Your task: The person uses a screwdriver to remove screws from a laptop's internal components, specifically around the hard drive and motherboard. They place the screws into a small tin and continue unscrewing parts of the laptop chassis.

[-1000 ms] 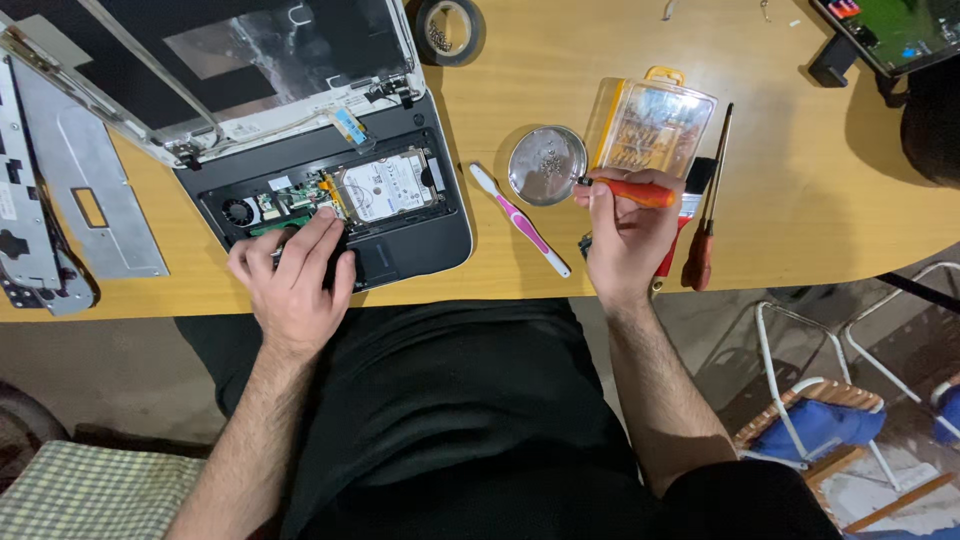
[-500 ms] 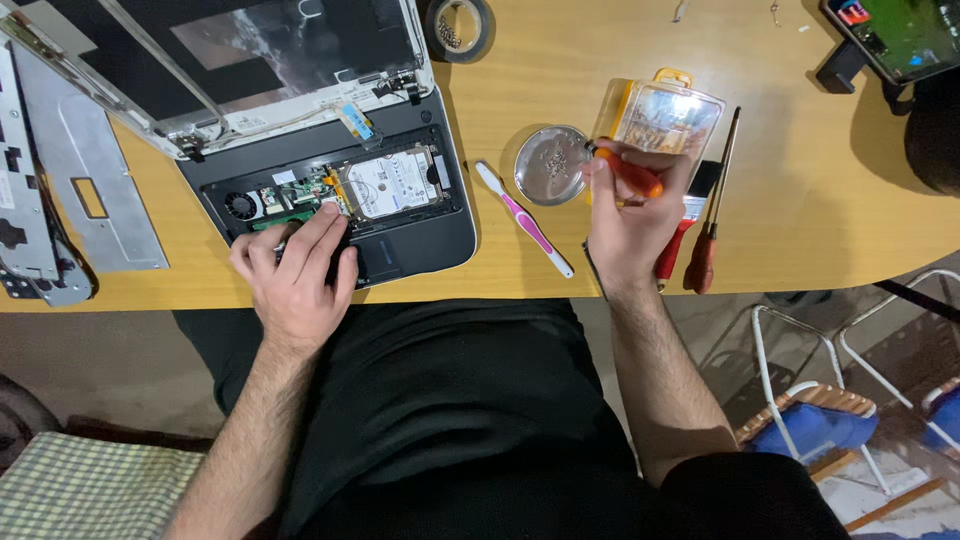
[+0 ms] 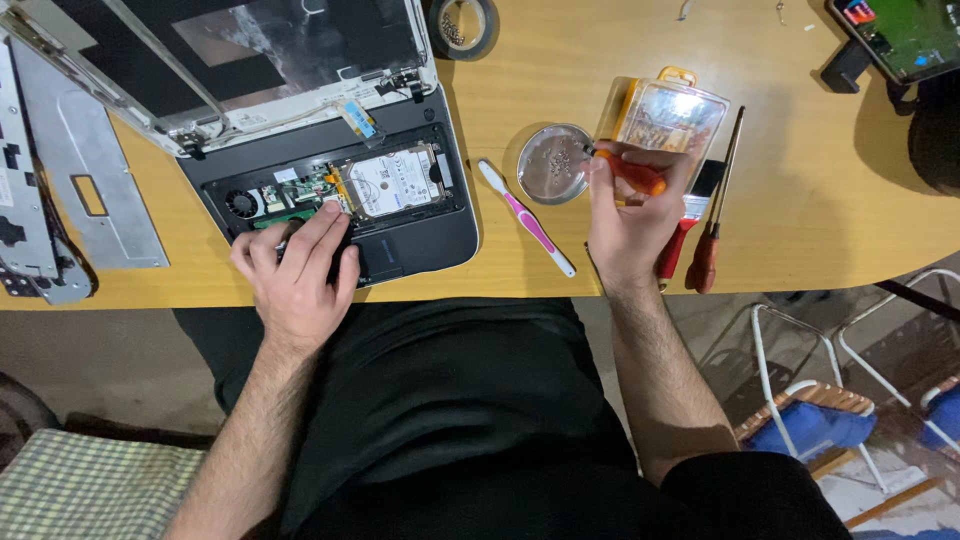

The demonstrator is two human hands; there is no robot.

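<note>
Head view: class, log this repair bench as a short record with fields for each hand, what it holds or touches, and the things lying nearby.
left hand: fingers rest on the opened laptop, beside its silver drive
right hand: grip on an orange screwdriver, tip at the round dish
dish: holds small screws
behind right hand: clear bit case
on table: pink toothbrush, red brush, red-handled screwdriver, tape roll
far left: removed metal panels

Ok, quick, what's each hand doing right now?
Left hand: open, fingers resting on the laptop.
Right hand: closed on an orange-handled screwdriver.
</note>
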